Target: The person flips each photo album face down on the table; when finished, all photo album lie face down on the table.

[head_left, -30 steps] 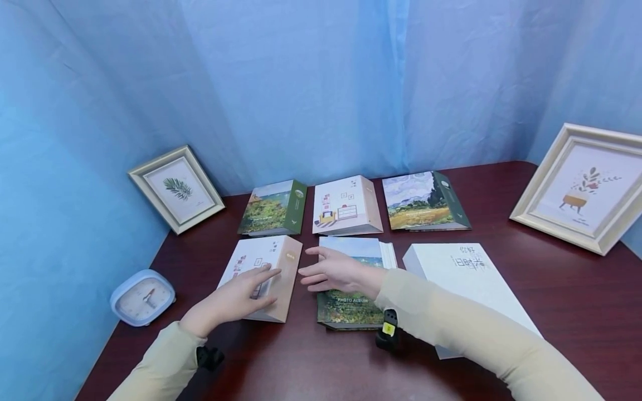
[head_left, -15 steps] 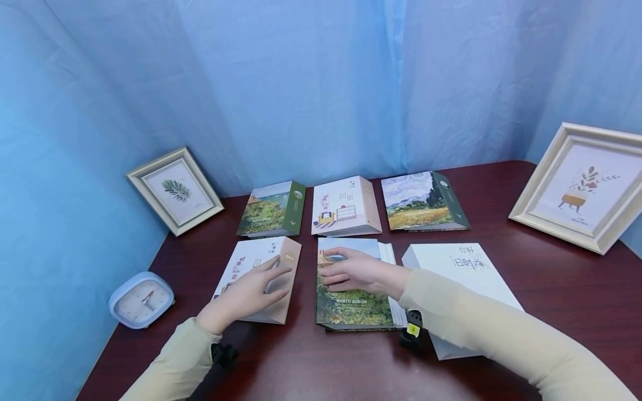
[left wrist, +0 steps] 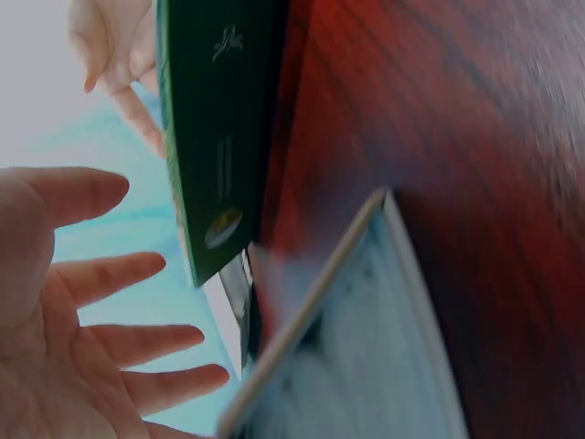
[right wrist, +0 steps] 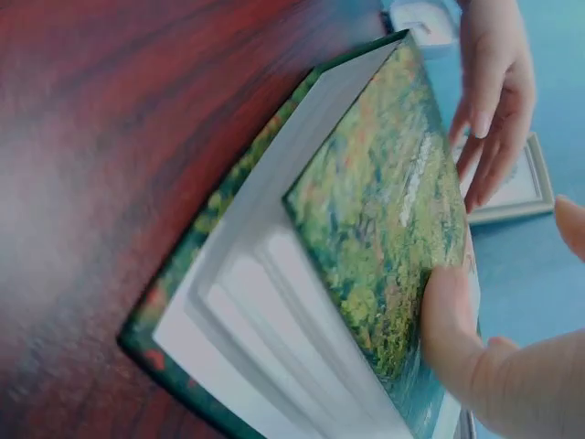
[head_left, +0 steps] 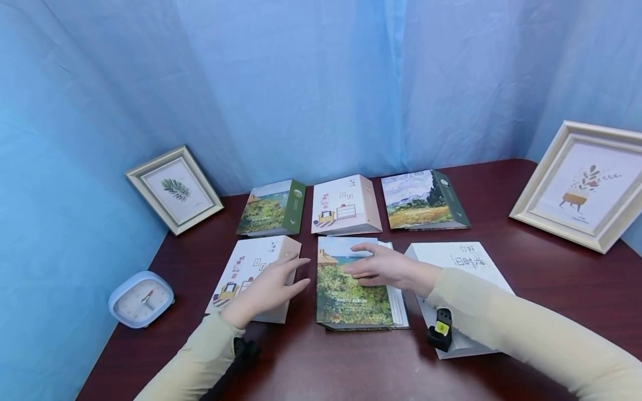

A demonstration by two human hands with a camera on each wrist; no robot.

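A green landscape photo album [head_left: 346,303] lies front centre, its page edges [right wrist: 265,302] showing below the cover in the right wrist view. Over its right part is my right hand [head_left: 388,267], fingers pointing left, gripping nothing; whether the thumb [right wrist: 452,320] touches the cover, I cannot tell. At front left is a white album [head_left: 241,273] with furniture drawings and a pink spine. My left hand [head_left: 268,289] is over that album's right side, fingers spread, holding nothing. In the left wrist view its fingers [left wrist: 137,274] are apart from the green spine [left wrist: 224,137].
Behind stand a green album [head_left: 266,209], a white album [head_left: 338,209] and a landscape album [head_left: 416,203] in a row. A white album [head_left: 451,267] lies front right, partly under my right sleeve. Picture frames [head_left: 175,189] flank the table; a blue clock [head_left: 142,299] is left.
My right hand has moved to the right across the green photo album, uncovering more of its cover. My left hand has shifted right over the white album. The albums have stayed in place.
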